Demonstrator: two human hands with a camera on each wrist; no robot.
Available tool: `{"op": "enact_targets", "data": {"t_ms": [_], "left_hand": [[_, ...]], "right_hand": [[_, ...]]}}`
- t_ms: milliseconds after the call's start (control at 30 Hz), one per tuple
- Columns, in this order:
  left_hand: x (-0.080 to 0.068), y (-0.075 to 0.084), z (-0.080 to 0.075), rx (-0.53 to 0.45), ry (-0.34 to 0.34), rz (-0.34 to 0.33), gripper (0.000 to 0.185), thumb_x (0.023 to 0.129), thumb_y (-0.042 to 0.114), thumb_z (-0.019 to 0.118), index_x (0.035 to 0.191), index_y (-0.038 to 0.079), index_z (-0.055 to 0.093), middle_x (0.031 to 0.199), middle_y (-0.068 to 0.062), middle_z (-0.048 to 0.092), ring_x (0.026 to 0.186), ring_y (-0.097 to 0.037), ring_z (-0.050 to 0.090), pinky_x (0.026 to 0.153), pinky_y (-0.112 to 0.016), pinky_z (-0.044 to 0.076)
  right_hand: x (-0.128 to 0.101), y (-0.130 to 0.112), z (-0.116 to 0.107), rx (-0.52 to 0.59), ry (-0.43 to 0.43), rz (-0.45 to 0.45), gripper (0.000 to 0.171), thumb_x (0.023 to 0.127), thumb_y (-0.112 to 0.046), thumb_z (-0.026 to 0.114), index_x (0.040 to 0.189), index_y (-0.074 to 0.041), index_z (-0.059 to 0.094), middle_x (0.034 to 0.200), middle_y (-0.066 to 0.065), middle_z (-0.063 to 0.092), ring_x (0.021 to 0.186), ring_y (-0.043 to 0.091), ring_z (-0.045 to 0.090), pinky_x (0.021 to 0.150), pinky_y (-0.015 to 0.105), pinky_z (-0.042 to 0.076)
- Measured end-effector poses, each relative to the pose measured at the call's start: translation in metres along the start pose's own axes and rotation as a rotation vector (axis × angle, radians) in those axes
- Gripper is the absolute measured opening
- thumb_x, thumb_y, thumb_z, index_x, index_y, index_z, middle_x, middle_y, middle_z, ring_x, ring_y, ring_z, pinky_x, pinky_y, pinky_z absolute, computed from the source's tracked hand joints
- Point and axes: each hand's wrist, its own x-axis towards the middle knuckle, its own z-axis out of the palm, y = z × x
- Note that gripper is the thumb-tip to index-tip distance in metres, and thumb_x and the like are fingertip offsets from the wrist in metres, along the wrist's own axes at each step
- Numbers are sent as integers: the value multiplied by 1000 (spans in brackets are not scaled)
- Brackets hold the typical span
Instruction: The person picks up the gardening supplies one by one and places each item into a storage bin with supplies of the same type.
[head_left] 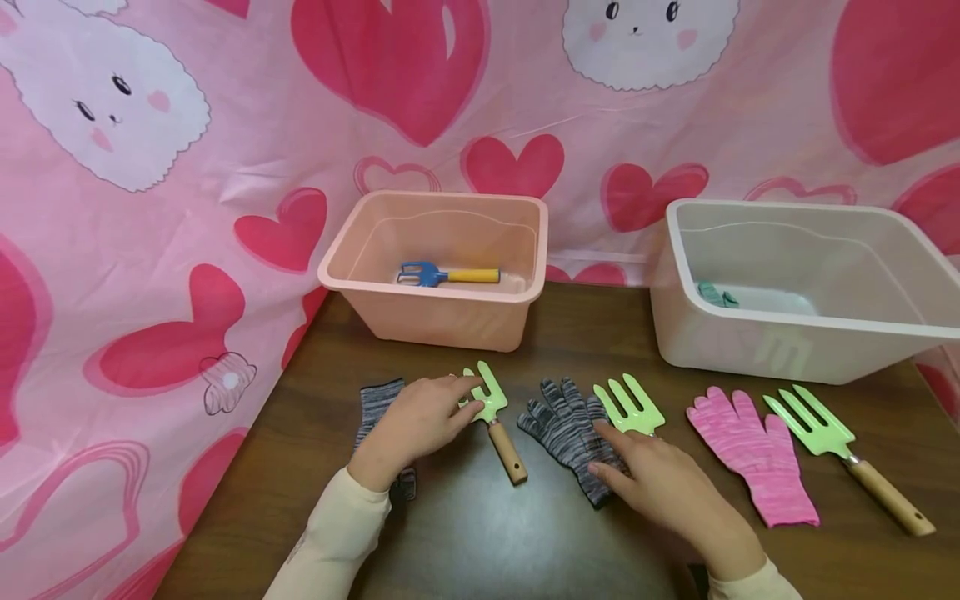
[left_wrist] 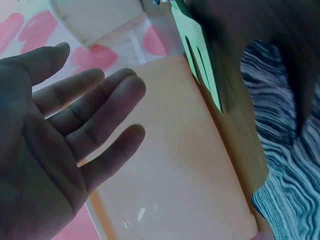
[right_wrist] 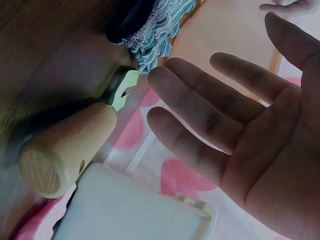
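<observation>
My left hand (head_left: 422, 421) hovers over the left side of the table, fingers loosely extended and holding nothing. Partly beneath it lies a grey striped glove (head_left: 377, 402), and just past its fingertips a green hand fork (head_left: 491, 406) with a wooden handle. My right hand (head_left: 663, 479) hangs with relaxed, empty fingers above a second grey striped glove (head_left: 567, 429). It hides the handle of another green fork (head_left: 632, 406) in the head view; that wooden handle (right_wrist: 70, 150) shows in the right wrist view. A pink glove (head_left: 757, 462) lies to the right of this hand.
A third green fork (head_left: 825, 433) lies at the far right. Behind stand a pink tub (head_left: 435, 312) holding a blue fork with a yellow handle (head_left: 472, 275), and a whitish tub (head_left: 795, 342) with a small green item (head_left: 716, 294) inside. Heart-patterned cloth (head_left: 517, 167) hangs behind.
</observation>
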Motion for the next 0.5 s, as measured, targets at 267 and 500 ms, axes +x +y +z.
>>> {"op": "enact_targets", "data": {"t_ms": [267, 500], "left_hand": [[-7, -10, -2, -7, 9, -42, 40, 99, 32, 66, 131, 8, 67, 109, -6, 72, 83, -16, 64, 81, -42, 56], [-12, -17, -5, -25, 14, -84, 39, 98, 32, 68, 132, 12, 67, 108, -1, 71, 85, -15, 63, 82, -40, 56]], "right_hand": [[-3, -2, 2, 0, -6, 8, 55, 94, -42, 70, 138, -8, 62, 123, 19, 67, 115, 39, 63, 100, 63, 43], [-6, -4, 3, 15, -8, 18, 54, 94, -39, 71, 138, -9, 62, 125, 17, 67, 117, 38, 61, 98, 61, 46]]}}
